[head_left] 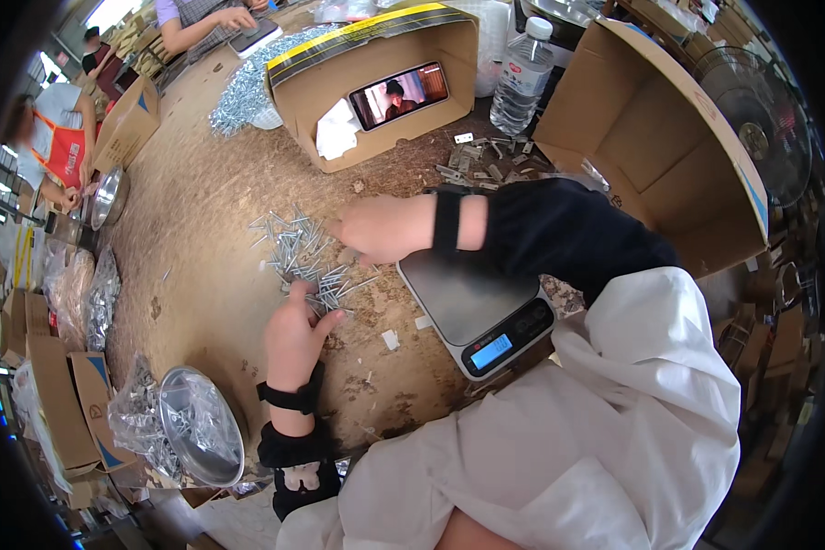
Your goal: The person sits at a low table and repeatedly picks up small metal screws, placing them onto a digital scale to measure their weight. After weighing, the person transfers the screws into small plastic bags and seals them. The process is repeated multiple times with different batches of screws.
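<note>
A loose pile of silvery screws or nails (304, 247) lies on the worn wooden table; their exact kind is too small to tell. My left hand (295, 332) rests at the pile's near edge, thumb and forefinger apart, fingertips touching the metal pieces. Reaching in from the right, my right hand (383, 227) is at the pile's right side, knuckles up. Its fingertips are blurred and mostly turned out of sight. Just right of both hands sits a digital scale (467, 298) with a lit display and a bare metal plate.
Behind the pile, a phone (399, 95) leans inside a cardboard box (307, 82). A water bottle (523, 78), small metal brackets (481, 160) and another open carton (655, 137) stand right. A steel bowl (238, 458) with bagged hardware is near left. Other people work at the far left.
</note>
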The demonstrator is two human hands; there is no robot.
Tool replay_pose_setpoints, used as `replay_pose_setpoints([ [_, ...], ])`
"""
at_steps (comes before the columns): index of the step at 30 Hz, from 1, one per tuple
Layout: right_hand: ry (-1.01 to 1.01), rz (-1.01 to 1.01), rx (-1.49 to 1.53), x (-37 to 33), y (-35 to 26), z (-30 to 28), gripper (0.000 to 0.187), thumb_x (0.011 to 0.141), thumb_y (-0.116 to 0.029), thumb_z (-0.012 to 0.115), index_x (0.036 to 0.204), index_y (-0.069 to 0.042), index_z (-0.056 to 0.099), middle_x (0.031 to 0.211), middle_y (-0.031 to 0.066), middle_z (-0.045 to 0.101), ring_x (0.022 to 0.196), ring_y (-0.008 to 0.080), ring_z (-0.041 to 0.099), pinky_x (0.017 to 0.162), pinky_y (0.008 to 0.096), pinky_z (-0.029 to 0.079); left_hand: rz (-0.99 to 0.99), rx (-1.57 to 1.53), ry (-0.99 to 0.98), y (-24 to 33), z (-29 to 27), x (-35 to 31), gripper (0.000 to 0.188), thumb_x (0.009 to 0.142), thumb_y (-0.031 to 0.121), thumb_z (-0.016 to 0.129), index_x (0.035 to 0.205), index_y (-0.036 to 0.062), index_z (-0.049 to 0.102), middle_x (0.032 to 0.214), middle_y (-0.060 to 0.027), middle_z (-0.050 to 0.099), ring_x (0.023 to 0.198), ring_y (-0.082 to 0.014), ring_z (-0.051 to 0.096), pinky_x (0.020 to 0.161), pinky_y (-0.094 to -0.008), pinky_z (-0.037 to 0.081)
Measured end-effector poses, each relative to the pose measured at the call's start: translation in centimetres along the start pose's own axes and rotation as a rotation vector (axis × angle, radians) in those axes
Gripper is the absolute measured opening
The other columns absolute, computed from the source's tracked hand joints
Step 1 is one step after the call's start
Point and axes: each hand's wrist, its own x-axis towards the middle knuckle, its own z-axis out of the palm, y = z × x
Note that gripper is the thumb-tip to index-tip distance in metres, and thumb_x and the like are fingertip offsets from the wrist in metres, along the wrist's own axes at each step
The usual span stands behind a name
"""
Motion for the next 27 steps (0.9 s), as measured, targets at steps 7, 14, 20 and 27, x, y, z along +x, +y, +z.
replay_pose_setpoints([
  [7, 0.037, -0.11, 0.175, 2.8, -4.0, 3.6, 0.074, 0.082, -0.013, 0.074, 0.14, 0.012, 0.035, 0.122, 0.0278, 0.05, 0.099, 0.043, 0.063, 0.081, 0.0446, 0.054, -0.001, -0.343, 0.006, -2.5, 1.2, 0.6, 0.034, 0.081, 0.005, 0.074, 0.109, 0.0013, 0.056, 0.062, -0.0081, 0.058, 0.055, -0.0216, 0.058, 0.052, -0.0337, 0.045],
  [14, 0.115, -0.037, 0.437, 3.7, -4.5, 4.4, 0.079, 0.081, -0.016, 0.076, 0.143, 0.009, 0.033, 0.123, 0.0248, 0.051, 0.104, 0.0416, 0.061, 0.086, 0.0454, 0.051, -0.131, -0.663, 0.006, -2.3, 0.8, 0.7, 0.019, 0.085, -0.009, 0.06, 0.103, -0.0031, 0.056, 0.074, -0.0072, 0.065, 0.063, -0.0146, 0.063, 0.058, -0.0275, 0.049],
  [20, 0.098, -0.073, 0.495, 3.8, -3.8, 3.7, 0.078, 0.077, -0.015, 0.078, 0.141, 0.007, 0.039, 0.124, 0.0228, 0.052, 0.108, 0.0386, 0.059, 0.089, 0.0441, 0.051, -0.003, -0.474, 0.1, -1.3, 1.0, -0.1, 0.016, 0.086, -0.01, 0.058, 0.1, -0.0025, 0.059, 0.087, -0.0101, 0.066, 0.07, -0.0163, 0.064, 0.065, -0.0277, 0.05],
  [27, 0.039, -0.037, 0.882, 2.6, -2.8, 2.1, 0.07, 0.07, -0.011, 0.082, 0.131, 0.002, 0.051, 0.118, 0.0179, 0.058, 0.112, 0.028, 0.057, 0.095, 0.0367, 0.047, 0.226, -0.624, 0.376, 1.8, -0.4, -0.6, 0.036, 0.09, -0.007, 0.059, 0.124, -0.0013, 0.051, 0.11, -0.012, 0.062, 0.091, -0.0146, 0.061, 0.077, -0.0266, 0.048],
])
